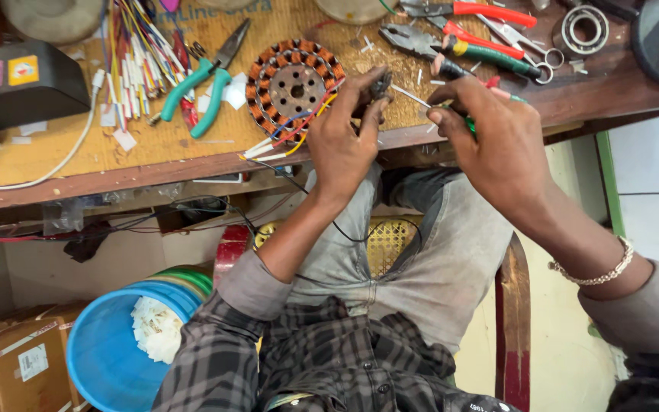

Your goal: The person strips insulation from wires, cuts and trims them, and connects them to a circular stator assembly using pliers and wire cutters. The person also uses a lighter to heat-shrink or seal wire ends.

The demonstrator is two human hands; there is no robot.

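Head cam, looking down at the bench edge. Left hand [342,137] is pinched shut, thumb and forefinger on a small dark part at the tips; I can't tell what the part is. Right hand [497,141] is curled closed around a green-handled tool [469,122], mostly hidden in the fist, with a thin pale sleeve or wire [409,95] bridging the two hands. Both hover just over the front edge of the wooden bench [154,141].

The wound stator [293,82] lies flat on the bench, just beside the left fingertips, its coloured leads [291,133] trailing under that hand toward the edge.

Risks as I read them:
- Leads run under the left wrist; a tug could drag the stator off the lip.
- Work is over open air, so a dropped piece lands in the lap or the blue bucket [104,347] below.
- Teal pliers [204,80] and red-handled cutters [470,38] crowd the bench near both hands; an elbow sweep shifts them.
- Tool tip is hidden, so nicking the winding enamel is possible.
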